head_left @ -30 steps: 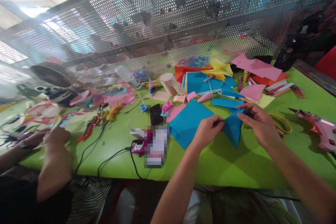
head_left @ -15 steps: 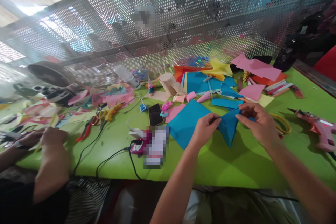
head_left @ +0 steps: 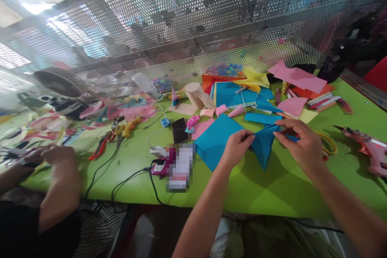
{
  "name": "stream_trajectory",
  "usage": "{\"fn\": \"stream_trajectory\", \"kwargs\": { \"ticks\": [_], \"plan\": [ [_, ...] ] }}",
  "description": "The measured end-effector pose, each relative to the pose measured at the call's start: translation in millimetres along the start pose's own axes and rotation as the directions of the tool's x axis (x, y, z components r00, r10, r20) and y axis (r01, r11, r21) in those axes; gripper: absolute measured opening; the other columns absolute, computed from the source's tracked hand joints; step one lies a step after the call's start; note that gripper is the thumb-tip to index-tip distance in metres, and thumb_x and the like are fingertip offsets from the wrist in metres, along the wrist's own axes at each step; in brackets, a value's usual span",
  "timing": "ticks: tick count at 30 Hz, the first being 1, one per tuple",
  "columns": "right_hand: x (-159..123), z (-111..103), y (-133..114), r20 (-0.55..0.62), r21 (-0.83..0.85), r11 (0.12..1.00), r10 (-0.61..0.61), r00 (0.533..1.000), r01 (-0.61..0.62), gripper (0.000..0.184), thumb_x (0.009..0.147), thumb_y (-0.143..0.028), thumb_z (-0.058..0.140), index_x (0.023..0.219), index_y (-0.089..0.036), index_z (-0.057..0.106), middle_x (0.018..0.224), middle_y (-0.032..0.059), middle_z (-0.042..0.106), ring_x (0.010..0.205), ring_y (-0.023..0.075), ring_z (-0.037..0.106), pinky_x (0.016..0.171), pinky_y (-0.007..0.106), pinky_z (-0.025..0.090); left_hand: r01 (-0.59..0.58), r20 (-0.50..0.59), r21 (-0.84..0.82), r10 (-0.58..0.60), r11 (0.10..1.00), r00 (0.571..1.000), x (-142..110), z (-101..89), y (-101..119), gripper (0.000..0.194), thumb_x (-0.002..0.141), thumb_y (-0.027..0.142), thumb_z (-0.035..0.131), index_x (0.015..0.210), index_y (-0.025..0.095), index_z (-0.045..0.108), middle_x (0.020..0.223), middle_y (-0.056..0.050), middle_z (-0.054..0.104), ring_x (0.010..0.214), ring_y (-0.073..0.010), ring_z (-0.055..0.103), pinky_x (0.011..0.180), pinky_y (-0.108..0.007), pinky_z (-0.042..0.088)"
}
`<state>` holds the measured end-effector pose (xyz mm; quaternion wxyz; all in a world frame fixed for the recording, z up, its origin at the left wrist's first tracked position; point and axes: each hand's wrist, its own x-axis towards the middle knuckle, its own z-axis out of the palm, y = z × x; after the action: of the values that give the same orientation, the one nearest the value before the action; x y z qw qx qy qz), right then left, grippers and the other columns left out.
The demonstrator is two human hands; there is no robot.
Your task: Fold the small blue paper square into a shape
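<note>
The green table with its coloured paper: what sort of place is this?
Probably a shared craft workspace: there is a folded blue paper piece, a pink glue gun lying on the green table, and another person's arm further along it.

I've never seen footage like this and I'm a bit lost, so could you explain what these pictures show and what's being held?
There's no machine here. The view comes from a camera worn on a person's head, looking forward and down. The left grip and right grip are simply that person's bare hands, together pinching a folded blue paper. On the green table lie a flat blue sheet, a dark phone, pink paper scraps and, off to the right, a pink glue gun. The hands at far left belong to someone else.
</note>
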<state>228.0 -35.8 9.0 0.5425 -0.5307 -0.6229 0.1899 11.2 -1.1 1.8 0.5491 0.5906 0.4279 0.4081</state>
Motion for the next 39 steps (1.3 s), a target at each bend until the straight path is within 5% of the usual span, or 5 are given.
{"fn": "stream_trajectory", "kwargs": {
  "ticks": [9, 18, 27, 34, 39],
  "plan": [
    [3, -2, -10, 0.016, -0.032, 0.985, -0.170, 0.985, 0.170, 0.004, 0.094, -0.030, 0.075, 0.091, -0.033, 0.076, 0.114, 0.0071, 0.075, 0.120, 0.0332, 0.070, 0.115, 0.057, 0.049, 0.055, -0.006, 0.019, -0.055, 0.998, 0.998, -1, -3.4, 1, 0.047, 0.091, 0.064, 0.067, 0.086, 0.017, 0.067, 0.069, 0.002, 0.053, 0.061, -0.0119, 0.054, 0.057, -0.024, 0.040],
    [2, -1, -4, 0.165, 0.098, 0.967, -0.250, 0.954, 0.237, 0.009, 0.095, -0.021, 0.074, 0.093, -0.029, 0.074, 0.112, 0.0042, 0.078, 0.105, 0.0244, 0.074, 0.097, 0.044, 0.058, 0.007, 0.055, 0.074, -0.011, 0.997, 0.998, -4, -4.2, 9, 0.051, 0.092, 0.066, 0.064, 0.077, 0.017, 0.062, 0.072, 0.003, 0.048, 0.070, -0.0126, 0.043, 0.066, -0.028, 0.031],
    [-1, -7, -8, 0.386, 0.308, 0.948, -0.042, 0.921, -0.086, 0.013, 0.093, -0.041, 0.078, 0.099, -0.031, 0.082, 0.099, 0.0045, 0.079, 0.096, 0.0261, 0.073, 0.087, 0.041, 0.058, 0.016, 0.055, 0.074, -0.020, 0.997, 0.998, -1, -4.5, 3, 0.036, 0.089, 0.051, 0.069, 0.082, 0.016, 0.071, 0.076, 0.001, 0.061, 0.075, -0.0146, 0.050, 0.072, -0.028, 0.036],
    [2, -2, 10, 0.199, 0.442, 0.846, 0.233, 0.952, -0.300, 0.018, 0.091, -0.046, 0.081, 0.091, -0.028, 0.076, 0.077, 0.0001, 0.065, 0.072, 0.0156, 0.058, 0.063, 0.028, 0.048, 0.030, 0.074, 0.024, -0.032, 0.999, 0.997, -2, -3.4, 0, 0.033, 0.083, 0.048, 0.074, 0.082, 0.015, 0.073, 0.077, -0.001, 0.066, 0.074, -0.0143, 0.053, 0.071, -0.028, 0.038],
    [4, 4, 10, 0.269, 0.420, 0.820, 0.296, 0.916, -0.389, 0.033, 0.083, -0.048, 0.087, 0.108, -0.030, 0.075, 0.094, 0.0011, 0.068, 0.092, 0.0187, 0.062, 0.076, 0.029, 0.052, 0.019, 0.073, 0.027, -0.021, 0.999, 0.997, -2, -2.2, 1, 0.032, 0.082, 0.048, 0.076, 0.081, 0.016, 0.074, 0.078, -0.002, 0.069, 0.075, -0.0153, 0.057, 0.072, -0.028, 0.040]
  ]
}}
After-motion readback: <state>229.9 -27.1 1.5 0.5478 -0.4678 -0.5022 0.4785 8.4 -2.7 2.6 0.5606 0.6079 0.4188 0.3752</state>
